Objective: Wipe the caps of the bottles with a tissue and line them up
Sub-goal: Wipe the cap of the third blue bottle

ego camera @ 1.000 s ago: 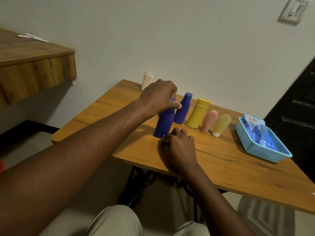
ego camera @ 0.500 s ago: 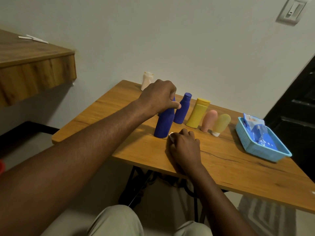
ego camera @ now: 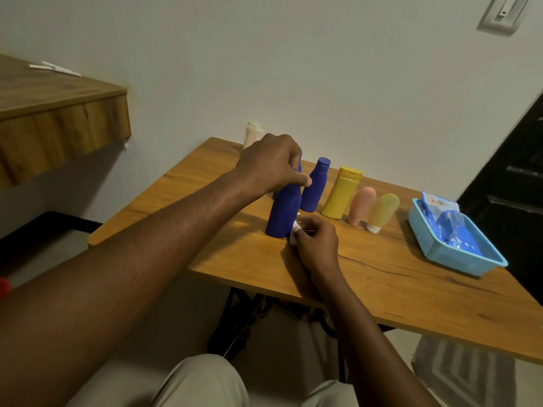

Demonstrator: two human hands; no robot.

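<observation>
Both hands grasp: left (ego camera: pixel 271 164) the matte blue bottle (ego camera: pixel 284 214) (neck), right (ego camera: pixel 316 245) crumpled tissue (ego camera: pixel 294 230).

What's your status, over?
Left hand gripping big blue bottle at the neck. Right hand holding tissue by its base. Four bottles lined up; nothing in the way.

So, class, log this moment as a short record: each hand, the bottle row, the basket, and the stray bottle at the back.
left hand: grips the neck of the tall blue bottle, upright
right hand: holds a white tissue at that bottle's base
row: second blue bottle, yellow bottle, pink tube, olive tube
blue basket: holds a tissue pack
cream bottle: apart, by wall
</observation>
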